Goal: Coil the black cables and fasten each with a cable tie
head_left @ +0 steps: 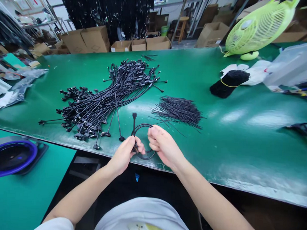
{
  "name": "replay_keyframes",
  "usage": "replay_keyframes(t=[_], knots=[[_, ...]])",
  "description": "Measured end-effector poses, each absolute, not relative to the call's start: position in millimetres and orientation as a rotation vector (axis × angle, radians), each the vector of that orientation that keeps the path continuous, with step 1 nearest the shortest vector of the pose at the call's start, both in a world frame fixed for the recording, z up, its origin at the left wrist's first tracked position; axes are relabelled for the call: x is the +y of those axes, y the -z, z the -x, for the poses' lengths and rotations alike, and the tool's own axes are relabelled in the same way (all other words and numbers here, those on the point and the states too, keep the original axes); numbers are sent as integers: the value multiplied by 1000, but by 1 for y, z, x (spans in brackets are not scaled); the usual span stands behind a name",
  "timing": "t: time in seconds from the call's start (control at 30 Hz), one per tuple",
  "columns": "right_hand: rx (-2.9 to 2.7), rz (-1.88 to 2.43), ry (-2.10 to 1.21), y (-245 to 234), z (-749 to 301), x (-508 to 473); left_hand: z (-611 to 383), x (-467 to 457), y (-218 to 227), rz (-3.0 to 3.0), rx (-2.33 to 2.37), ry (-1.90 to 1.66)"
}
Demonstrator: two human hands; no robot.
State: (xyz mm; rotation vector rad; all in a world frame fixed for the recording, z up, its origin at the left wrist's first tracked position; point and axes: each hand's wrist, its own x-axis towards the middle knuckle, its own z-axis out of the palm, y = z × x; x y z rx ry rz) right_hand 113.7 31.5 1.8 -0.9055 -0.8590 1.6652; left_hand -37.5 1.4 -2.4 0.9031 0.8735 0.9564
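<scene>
Both my hands grip one black cable (147,158), wound into a loop above the table's front edge. My left hand (126,148) pinches it on the left side, with a connector end (134,115) sticking up beyond the fingers. On the loop's right side, my right hand (165,142) has its fingers closed around the cable. A large heap of black cables (119,89) with connectors lies beyond my left hand. Past my right hand is a flat pile of thin black ties (180,111). Whatever is under my curled fingertips is hidden.
A bundle of black strands (229,83) with a yellow band lies at the right on the green table (233,149). Behind it stands a green fan (259,28). A purple-rimmed round object (13,156) is at lower left. Cardboard boxes (95,39) line the far side.
</scene>
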Motion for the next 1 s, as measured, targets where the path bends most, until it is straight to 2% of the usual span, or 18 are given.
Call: replay_keyframes(t=[0.1,0.2,0.33,0.6,0.67,0.83,0.9,1.0], knots=[[-747,825,-1774,-10,-114,26,41,-3,10,-983,865,-916],[-807,860,-1644,-8,-109,18,44,-6,12,-1019,773,-857],[-992,957,-1360,9,-96,9,44,-5,9,-816,751,-1033],[-827,976,-1297,21,-85,6,29,-17,23,-671,794,-969],[-903,939,-1397,19,-92,4,33,-18,25,-725,836,-996],[-874,824,-1887,3,-115,3,52,-15,24,-910,904,-945],[-842,855,-1876,-1,-116,4,56,-16,21,-891,871,-893],[-952,973,-1625,3,-116,7,58,-17,14,-796,778,-869]])
